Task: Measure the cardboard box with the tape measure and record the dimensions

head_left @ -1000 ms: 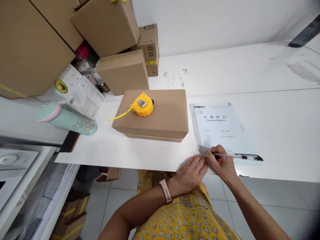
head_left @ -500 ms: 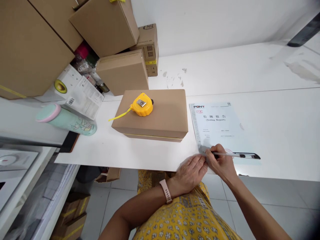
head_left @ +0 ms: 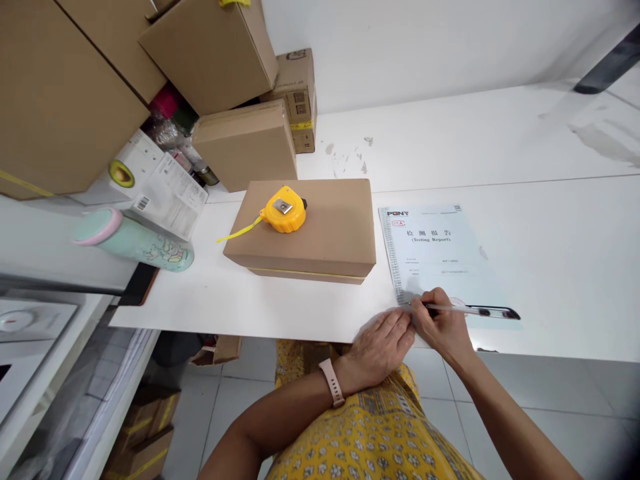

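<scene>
Black-and-clear pen (head_left: 483, 311) | likely light, stiff, smooth; hold near tip | right hand (head_left: 446, 330): grip pinched around it | left hand (head_left: 381, 348): flat, seemingly empty

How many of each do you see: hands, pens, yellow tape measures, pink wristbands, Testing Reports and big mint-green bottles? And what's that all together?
Hands: 2, left hand and right hand
Pen: 1
Yellow tape measure: 1
Pink wristband: 1
Testing Report: 1
Big mint-green bottle: 1
Total: 7
</scene>
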The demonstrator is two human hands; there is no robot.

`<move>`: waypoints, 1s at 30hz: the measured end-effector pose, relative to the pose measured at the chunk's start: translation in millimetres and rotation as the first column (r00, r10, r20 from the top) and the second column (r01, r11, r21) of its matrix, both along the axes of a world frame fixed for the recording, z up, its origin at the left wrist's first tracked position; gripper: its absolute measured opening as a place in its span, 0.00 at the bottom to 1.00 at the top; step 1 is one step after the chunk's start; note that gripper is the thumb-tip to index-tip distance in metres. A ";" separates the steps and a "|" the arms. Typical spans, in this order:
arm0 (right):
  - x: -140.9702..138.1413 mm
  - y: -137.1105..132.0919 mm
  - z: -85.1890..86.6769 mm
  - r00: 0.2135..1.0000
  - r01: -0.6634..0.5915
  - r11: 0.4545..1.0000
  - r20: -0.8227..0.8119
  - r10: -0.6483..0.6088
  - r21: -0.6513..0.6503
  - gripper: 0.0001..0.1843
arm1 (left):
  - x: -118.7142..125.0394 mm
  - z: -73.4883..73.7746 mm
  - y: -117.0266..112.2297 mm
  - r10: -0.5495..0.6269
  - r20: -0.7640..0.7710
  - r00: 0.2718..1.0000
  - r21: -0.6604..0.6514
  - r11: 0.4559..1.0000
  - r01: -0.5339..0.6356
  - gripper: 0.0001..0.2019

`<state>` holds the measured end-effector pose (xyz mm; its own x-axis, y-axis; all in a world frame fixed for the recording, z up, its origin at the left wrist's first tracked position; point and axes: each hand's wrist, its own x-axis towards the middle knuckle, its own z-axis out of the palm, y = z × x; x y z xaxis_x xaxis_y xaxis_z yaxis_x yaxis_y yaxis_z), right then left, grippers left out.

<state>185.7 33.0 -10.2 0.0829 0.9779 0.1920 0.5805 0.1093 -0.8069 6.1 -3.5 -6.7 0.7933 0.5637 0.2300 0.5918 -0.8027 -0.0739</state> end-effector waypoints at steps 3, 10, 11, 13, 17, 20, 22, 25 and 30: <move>-0.2 -0.2 2.0 1.000 0.006 1.000 -0.001 -0.006 -0.012 0.12 | 0.0 0.1 0.0 0.005 0.010 1.000 0.001 1.000 -0.005 0.20; -0.1 -0.2 1.4 1.000 0.006 1.000 -0.024 -0.007 -0.031 0.12 | -0.3 1.8 0.4 0.001 0.063 0.998 -0.002 1.000 -0.001 0.20; -0.5 -0.6 0.6 1.000 0.012 0.999 -0.029 -0.013 -0.035 0.12 | -0.7 1.8 0.4 0.001 0.077 0.997 -0.014 1.000 0.000 0.20; -0.6 -1.5 -0.9 0.999 0.040 0.998 -0.029 -0.041 -0.038 0.13 | -1.7 1.3 0.6 0.002 0.111 0.994 -0.045 0.999 0.003 0.20; 7.1 3.1 1.2 0.990 0.143 0.989 0.005 -0.143 -0.034 0.13 | -1.6 -1.8 1.4 -0.001 0.147 0.989 -0.089 0.996 0.015 0.19; 23.6 17.8 5.8 0.978 0.163 0.987 0.130 -0.160 -0.010 0.14 | 0.5 -0.2 0.5 -0.003 0.152 0.988 -0.123 0.992 0.022 0.18; 38.1 30.0 5.6 0.954 0.096 0.993 0.278 -0.111 0.067 0.13 | -1.5 8.9 0.8 0.035 0.263 0.964 -0.196 0.980 0.018 0.19; 57.0 44.2 -3.2 0.869 -0.058 0.991 0.495 -0.008 0.117 0.21 | -18.8 40.4 9.7 0.115 0.561 0.820 -0.196 0.981 -0.003 0.18; 60.8 46.9 -14.6 0.847 -0.047 0.995 0.532 -0.009 0.092 0.29 | -85.5 113.7 57.5 0.210 0.752 0.625 0.090 0.907 -0.412 0.17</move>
<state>246.5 79.9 -24.8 -0.0772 0.9523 0.2954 0.9141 0.1859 -0.3604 -79.4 53.9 106.9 0.1111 0.5936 0.7970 0.7500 -0.5762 0.3247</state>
